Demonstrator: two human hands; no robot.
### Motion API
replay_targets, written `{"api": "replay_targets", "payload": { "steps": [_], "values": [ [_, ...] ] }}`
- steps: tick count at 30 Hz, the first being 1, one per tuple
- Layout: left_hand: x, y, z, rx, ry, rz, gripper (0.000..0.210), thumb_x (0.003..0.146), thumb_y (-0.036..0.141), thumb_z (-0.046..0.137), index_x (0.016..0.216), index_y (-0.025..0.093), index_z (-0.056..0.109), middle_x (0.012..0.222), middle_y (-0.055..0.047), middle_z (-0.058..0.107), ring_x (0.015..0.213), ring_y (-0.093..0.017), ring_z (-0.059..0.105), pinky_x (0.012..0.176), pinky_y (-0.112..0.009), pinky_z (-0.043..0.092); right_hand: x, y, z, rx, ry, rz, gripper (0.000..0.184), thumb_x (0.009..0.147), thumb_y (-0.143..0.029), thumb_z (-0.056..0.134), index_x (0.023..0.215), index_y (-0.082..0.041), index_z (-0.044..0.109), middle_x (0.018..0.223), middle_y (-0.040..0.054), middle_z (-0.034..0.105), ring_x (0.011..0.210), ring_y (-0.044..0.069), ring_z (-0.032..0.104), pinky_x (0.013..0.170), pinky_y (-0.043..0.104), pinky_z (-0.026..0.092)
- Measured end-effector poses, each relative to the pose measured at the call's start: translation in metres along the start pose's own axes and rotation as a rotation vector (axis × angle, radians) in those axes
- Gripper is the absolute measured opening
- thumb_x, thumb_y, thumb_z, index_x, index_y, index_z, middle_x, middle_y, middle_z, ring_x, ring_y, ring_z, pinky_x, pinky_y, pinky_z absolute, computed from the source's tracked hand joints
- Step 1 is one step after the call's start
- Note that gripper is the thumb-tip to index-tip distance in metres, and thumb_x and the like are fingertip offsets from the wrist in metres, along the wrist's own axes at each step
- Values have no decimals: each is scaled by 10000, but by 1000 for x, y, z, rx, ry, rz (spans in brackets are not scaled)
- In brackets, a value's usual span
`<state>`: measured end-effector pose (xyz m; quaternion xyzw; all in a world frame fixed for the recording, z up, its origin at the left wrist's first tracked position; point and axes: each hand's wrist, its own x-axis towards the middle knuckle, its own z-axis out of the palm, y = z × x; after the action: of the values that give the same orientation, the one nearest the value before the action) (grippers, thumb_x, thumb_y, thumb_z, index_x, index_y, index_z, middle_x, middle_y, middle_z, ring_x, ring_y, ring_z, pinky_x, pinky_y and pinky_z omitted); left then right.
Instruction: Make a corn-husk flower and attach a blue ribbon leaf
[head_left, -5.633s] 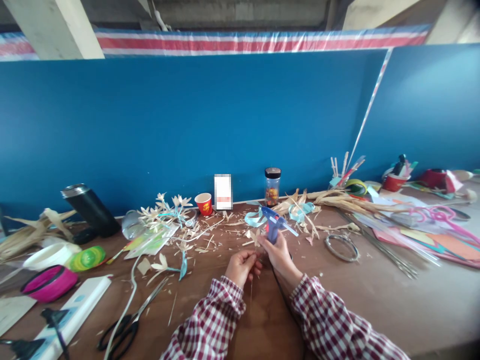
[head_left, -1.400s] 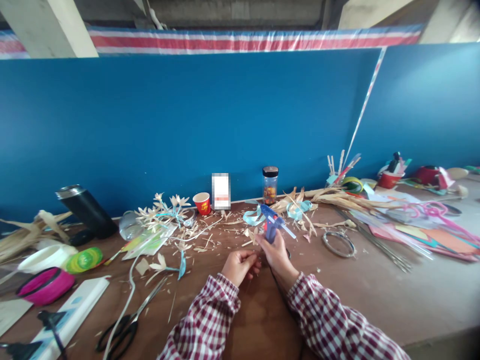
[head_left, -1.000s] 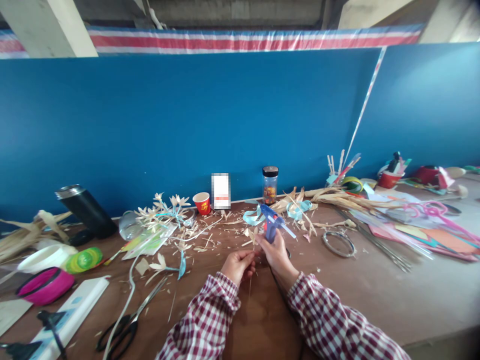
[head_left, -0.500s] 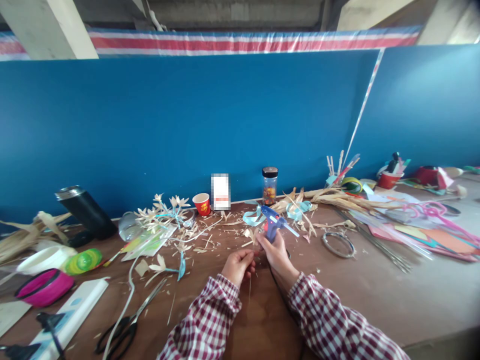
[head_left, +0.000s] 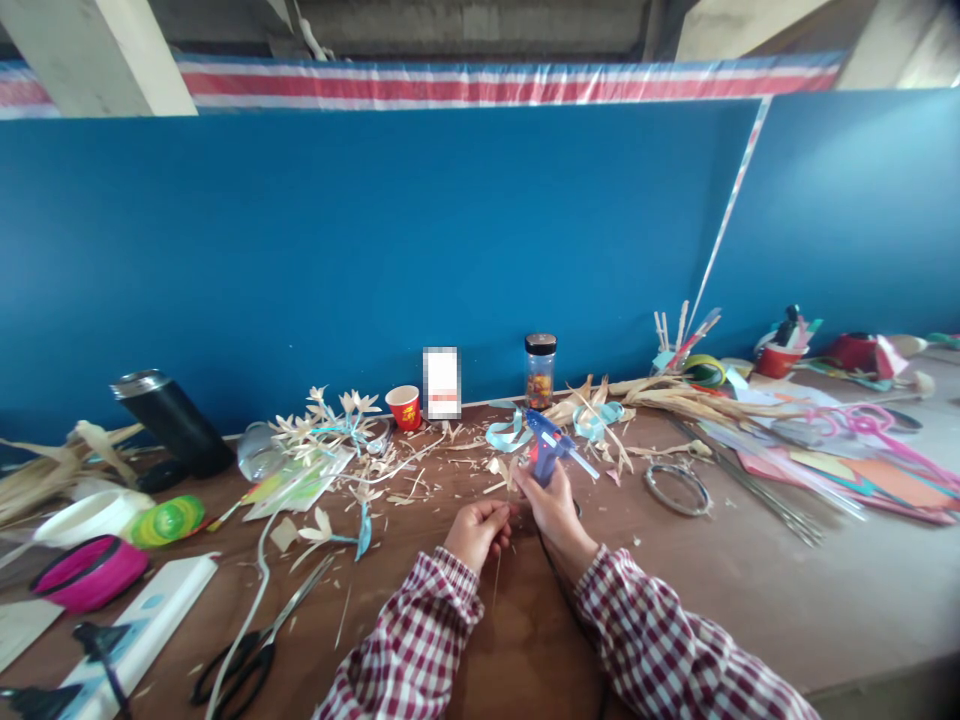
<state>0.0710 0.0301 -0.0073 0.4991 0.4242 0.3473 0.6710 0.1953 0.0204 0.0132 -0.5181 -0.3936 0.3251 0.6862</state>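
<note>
My right hand (head_left: pixel 556 510) is wrapped round the grip of a blue hot glue gun (head_left: pixel 550 443), a clear glue stick (head_left: pixel 583 463) jutting from its back end. Just left of it, my left hand (head_left: pixel 476 533) is closed in a pinch on a thin wire (head_left: pixel 496 578) that hangs below the fingers. A small pale husk piece (head_left: pixel 515 474) shows by the gun's nozzle; whether a hand holds it I cannot tell. To the left lies a husk flower (head_left: pixel 322 527) with a blue-wrapped stem. Black-handled scissors (head_left: pixel 259 640) rest on the table nearer to me.
Husk scraps litter the brown table (head_left: pixel 420 515). A red paper cup (head_left: pixel 405 408), a lidded jar (head_left: pixel 540 375) and husk flowers (head_left: pixel 330 420) stand at the back. At left are a power strip (head_left: pixel 161 620) and a black flask (head_left: pixel 176 425); a wire coil (head_left: pixel 677 490) lies right.
The glue gun has shifted very slightly to the right in my right hand. The wire under my left hand slants a little more to the left.
</note>
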Motion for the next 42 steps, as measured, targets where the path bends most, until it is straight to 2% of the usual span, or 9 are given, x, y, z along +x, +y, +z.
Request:
{"api": "replay_targets", "payload": {
  "steps": [11, 20, 29, 38, 42],
  "values": [
    [3, -4, 0, 29, 33, 38, 361, 608, 450, 652, 708, 104, 622, 462, 36, 506, 375, -57, 426, 352, -167, 222, 0, 6, -1, -95, -7, 21, 316, 639, -381, 683, 761, -174, 477, 604, -25, 541, 519, 118, 481, 495, 249, 405],
    [4, -5, -4, 3, 42, 13, 331, 593, 427, 669, 664, 109, 609, 450, 30, 507, 359, -54, 424, 355, -168, 203, -1, 9, 0, -180, 10, -34, 352, 622, -434, 683, 780, -160, 530, 652, 18, 588, 565, 146, 525, 530, 273, 443],
    [3, -2, -2, -33, 72, 2, 310, 580, 395, 689, 641, 106, 594, 426, 31, 504, 339, -42, 417, 338, -151, 200, -3, 15, 1, -181, -30, -19, 322, 648, -403, 674, 799, -159, 527, 664, 12, 584, 556, 136, 523, 528, 264, 448],
    [3, 2, -2, -130, 100, 5, 330, 596, 402, 699, 707, 100, 625, 461, 35, 512, 368, -33, 439, 336, -125, 241, -3, 10, 1, -63, 2, 17, 343, 672, -454, 650, 804, -173, 505, 648, 4, 591, 530, 139, 537, 493, 255, 444],
    [2, 2, -2, -132, 103, 17, 329, 618, 407, 685, 742, 107, 634, 475, 38, 513, 380, -33, 446, 336, -119, 262, -2, 12, 0, -74, -47, 5, 347, 650, -422, 681, 817, -168, 512, 670, 13, 602, 574, 152, 553, 529, 267, 456]
  ]
}}
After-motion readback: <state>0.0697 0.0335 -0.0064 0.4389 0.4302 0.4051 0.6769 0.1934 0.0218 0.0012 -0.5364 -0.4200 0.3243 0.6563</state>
